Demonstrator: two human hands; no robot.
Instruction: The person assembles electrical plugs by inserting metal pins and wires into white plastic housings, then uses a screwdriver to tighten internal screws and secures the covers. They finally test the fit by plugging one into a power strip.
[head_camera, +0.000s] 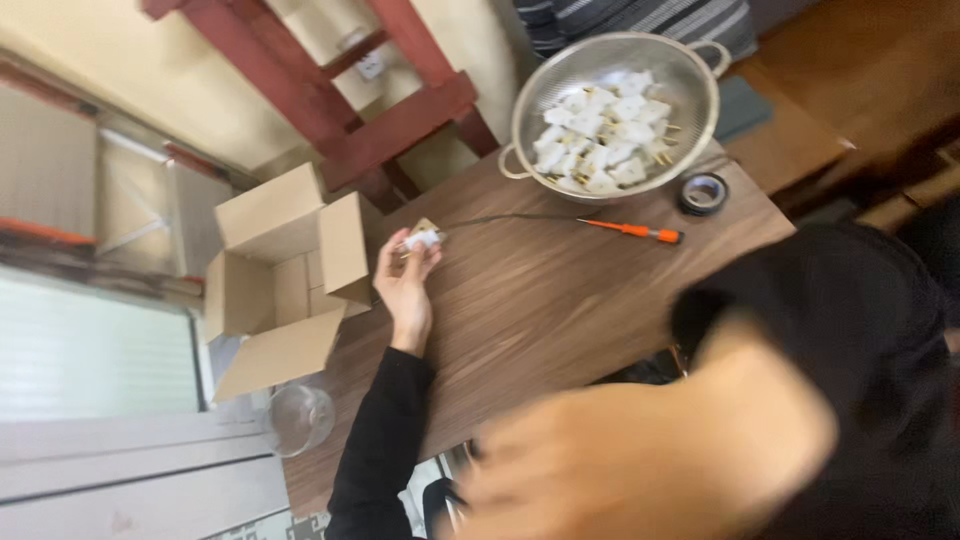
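Two hands are showing in the head view: the left hand (405, 285) is pinching a small white piece (422, 239) at the worktop (540, 300) edge beside an open cardboard box (285, 275), while the right hand (640, 465) is blurring close up, its grip impossible to tell. More white pieces are filling a metal colander (700, 95) well apart.

The left hand (405, 285) reached far out on a straight arm in a black sleeve, its fingers (385, 252) curled around something small and white. The right hand (640, 465) hung close under the camera, large and blurred, fingers spread loosely, its forearm black-sleeved.
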